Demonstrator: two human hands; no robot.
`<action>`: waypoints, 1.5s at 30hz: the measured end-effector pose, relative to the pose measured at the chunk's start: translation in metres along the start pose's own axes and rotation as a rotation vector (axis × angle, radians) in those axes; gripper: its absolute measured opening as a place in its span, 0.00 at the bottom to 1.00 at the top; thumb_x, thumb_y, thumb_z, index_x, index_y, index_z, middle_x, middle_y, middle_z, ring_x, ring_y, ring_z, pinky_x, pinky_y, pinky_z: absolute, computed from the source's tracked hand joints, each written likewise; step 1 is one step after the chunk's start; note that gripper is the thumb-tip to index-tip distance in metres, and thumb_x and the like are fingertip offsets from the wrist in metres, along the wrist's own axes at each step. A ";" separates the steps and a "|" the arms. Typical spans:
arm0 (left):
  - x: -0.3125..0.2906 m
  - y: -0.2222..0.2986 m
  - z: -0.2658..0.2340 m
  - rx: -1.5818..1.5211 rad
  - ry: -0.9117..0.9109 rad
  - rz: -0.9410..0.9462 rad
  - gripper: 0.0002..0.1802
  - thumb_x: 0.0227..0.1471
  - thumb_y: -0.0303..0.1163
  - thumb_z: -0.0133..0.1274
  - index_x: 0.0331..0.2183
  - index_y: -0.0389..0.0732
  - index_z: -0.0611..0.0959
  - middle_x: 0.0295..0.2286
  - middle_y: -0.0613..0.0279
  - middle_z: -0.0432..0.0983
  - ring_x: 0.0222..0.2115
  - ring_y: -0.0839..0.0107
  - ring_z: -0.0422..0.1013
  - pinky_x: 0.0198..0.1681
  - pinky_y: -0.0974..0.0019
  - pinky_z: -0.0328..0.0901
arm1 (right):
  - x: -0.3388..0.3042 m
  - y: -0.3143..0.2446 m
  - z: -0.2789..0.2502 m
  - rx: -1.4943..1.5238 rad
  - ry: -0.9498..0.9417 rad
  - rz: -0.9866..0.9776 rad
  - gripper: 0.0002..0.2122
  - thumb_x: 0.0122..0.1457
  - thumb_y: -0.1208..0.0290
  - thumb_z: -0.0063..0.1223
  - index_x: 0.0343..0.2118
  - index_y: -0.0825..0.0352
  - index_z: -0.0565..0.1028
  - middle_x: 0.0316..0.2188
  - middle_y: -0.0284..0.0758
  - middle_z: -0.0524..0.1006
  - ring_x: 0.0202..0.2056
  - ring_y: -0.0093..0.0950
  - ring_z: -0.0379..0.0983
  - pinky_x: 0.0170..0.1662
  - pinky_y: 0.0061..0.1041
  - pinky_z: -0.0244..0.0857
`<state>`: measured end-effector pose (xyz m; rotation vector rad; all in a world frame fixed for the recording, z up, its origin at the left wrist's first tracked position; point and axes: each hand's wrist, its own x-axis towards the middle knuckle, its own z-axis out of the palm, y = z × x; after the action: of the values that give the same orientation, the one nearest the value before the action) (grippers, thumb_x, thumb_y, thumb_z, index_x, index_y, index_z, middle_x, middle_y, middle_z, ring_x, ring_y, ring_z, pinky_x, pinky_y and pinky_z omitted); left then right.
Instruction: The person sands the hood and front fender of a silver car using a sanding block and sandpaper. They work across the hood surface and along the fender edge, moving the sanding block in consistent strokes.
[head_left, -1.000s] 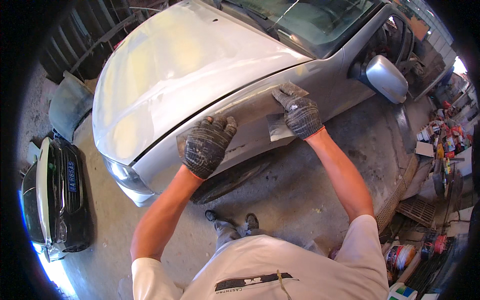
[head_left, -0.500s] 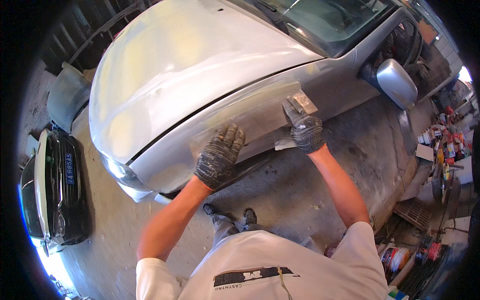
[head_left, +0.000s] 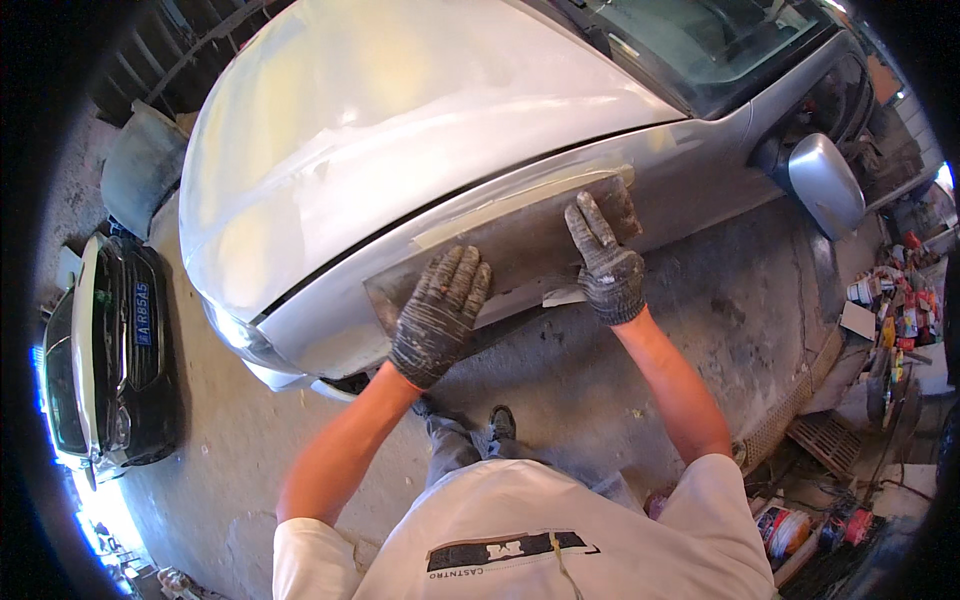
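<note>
A long, thin, dark metal spreader blade (head_left: 525, 240) lies against the silver front fender (head_left: 330, 335) of a car. My left hand (head_left: 437, 318), in a dark striped work glove, holds the blade near its left end, fingers stretched over its face. My right hand (head_left: 612, 262), gloved alike, presses two straight fingers on the right part; its other fingers are bent and their grip is partly hidden. A small pale flat piece (head_left: 563, 297) sticks out beside the right palm; whether that hand holds it I cannot tell. A strip of pale filler (head_left: 480, 213) shows along the blade's upper edge.
Above the fender spreads the hood (head_left: 390, 120), patched with yellowish filler. A side mirror (head_left: 825, 180) juts out at right. Cans and tools clutter the floor (head_left: 900, 310) at far right, near a grate (head_left: 825, 443). A dark car (head_left: 110, 350) stands at left.
The blade's face now shows dark and broad, and it sits lower on the fender. More of the filler strip shows above it. Both hands stay on it; the view has shifted slightly.
</note>
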<state>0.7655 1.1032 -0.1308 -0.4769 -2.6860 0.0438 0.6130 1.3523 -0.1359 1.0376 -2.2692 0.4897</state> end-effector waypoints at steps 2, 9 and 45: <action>0.002 0.009 0.014 0.025 0.005 0.009 0.33 0.50 0.33 0.46 0.58 0.33 0.71 0.62 0.43 0.59 0.64 0.49 0.56 0.67 0.47 0.52 | -0.010 0.008 0.006 0.021 0.003 0.012 0.37 0.43 0.83 0.51 0.62 0.53 0.69 0.67 0.28 0.63 0.20 0.34 0.74 0.24 0.32 0.68; 0.021 0.022 -0.022 0.906 -0.173 0.312 0.38 0.48 0.35 0.51 0.61 0.36 0.67 0.62 0.43 0.59 0.65 0.48 0.54 0.69 0.50 0.47 | -0.003 0.014 -0.046 0.083 -0.077 0.085 0.39 0.39 0.86 0.47 0.61 0.56 0.70 0.62 0.35 0.69 0.38 0.39 0.80 0.36 0.34 0.73; 0.035 -0.030 -0.059 -0.341 -0.004 0.025 0.33 0.43 0.20 0.49 0.55 0.40 0.77 0.56 0.48 0.69 0.60 0.49 0.62 0.65 0.45 0.54 | 0.042 0.002 -0.041 0.054 -0.114 0.037 0.37 0.41 0.85 0.49 0.61 0.58 0.70 0.64 0.34 0.67 0.36 0.39 0.80 0.33 0.32 0.74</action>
<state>0.7494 1.0843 -0.0598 -0.6111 -2.6988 -0.4127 0.6041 1.3528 -0.0783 1.0766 -2.3910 0.5213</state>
